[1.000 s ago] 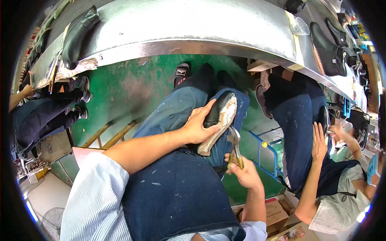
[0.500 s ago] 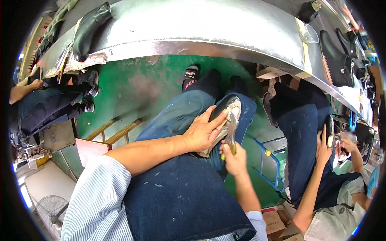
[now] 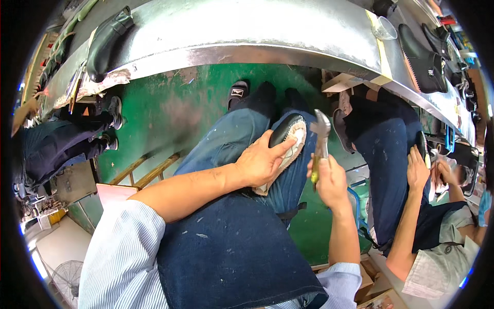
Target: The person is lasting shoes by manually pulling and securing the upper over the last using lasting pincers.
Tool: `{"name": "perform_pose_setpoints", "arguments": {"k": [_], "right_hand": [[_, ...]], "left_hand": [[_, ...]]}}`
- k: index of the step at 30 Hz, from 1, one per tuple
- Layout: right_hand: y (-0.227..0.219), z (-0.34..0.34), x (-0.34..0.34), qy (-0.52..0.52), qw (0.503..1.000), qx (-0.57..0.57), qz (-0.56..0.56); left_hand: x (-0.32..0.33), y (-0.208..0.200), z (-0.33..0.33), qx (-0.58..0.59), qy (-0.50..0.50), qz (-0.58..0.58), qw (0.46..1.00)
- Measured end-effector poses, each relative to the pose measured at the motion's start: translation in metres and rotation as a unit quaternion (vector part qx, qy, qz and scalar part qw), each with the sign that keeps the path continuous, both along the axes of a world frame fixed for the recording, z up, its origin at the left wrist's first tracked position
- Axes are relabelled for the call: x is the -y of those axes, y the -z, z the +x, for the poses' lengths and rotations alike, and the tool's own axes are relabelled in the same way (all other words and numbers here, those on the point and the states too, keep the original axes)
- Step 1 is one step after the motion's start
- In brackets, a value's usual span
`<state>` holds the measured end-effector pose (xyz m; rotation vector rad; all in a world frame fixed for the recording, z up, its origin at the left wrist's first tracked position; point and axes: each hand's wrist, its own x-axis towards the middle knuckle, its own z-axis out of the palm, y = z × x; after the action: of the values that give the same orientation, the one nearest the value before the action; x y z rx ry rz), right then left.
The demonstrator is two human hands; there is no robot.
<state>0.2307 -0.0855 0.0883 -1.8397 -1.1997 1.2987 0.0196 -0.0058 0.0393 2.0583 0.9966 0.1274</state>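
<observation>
Across my thighs rests a black boot point(image 3: 291, 147), its pale, unfinished underside turned up toward me. My left hand point(image 3: 263, 160) is wrapped over its side, with the index finger stretched onto the underside. My right hand point(image 3: 329, 180) grips a hammer point(image 3: 321, 135) by its yellow-green handle. The metal hammer head is raised to the right of the boot, apart from it. The boot's shaft is hidden beneath my left hand and forearm.
A metal-topped workbench point(image 3: 226, 54) runs ahead, with a black boot point(image 3: 107, 44) at left and more boots point(image 3: 423, 59) at right beside a clear cup point(image 3: 384, 28). A co-worker point(image 3: 411, 206) sits close on my right. A wooden stool point(image 3: 146, 172) stands at left.
The hammer has lifted off the boot's underside and swung up to the right with my right hand. My left hand still holds the boot in nearly the same place.
</observation>
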Motion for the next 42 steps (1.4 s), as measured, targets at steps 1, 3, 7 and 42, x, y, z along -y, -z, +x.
{"name": "perform_pose_setpoints", "arguments": {"k": [1,3,7,42], "right_hand": [[0.006,-0.006,-0.011,-0.044,0.995,0.064,0.063],[0.005,-0.004,-0.028,-0.153,0.968,0.197,-0.033],[0.007,-0.002,-0.032,-0.142,0.978,0.143,-0.059],[-0.003,-0.033,0.03,-0.159,0.969,0.177,-0.074]], "left_hand": [[-0.001,0.005,-0.001,0.001,-0.003,0.003,1.0],[-0.003,0.009,-0.003,0.004,0.001,-0.013,1.0],[-0.004,0.011,-0.006,0.026,0.026,0.003,0.999],[0.004,0.041,-0.057,0.123,0.056,-0.302,0.944]]}}
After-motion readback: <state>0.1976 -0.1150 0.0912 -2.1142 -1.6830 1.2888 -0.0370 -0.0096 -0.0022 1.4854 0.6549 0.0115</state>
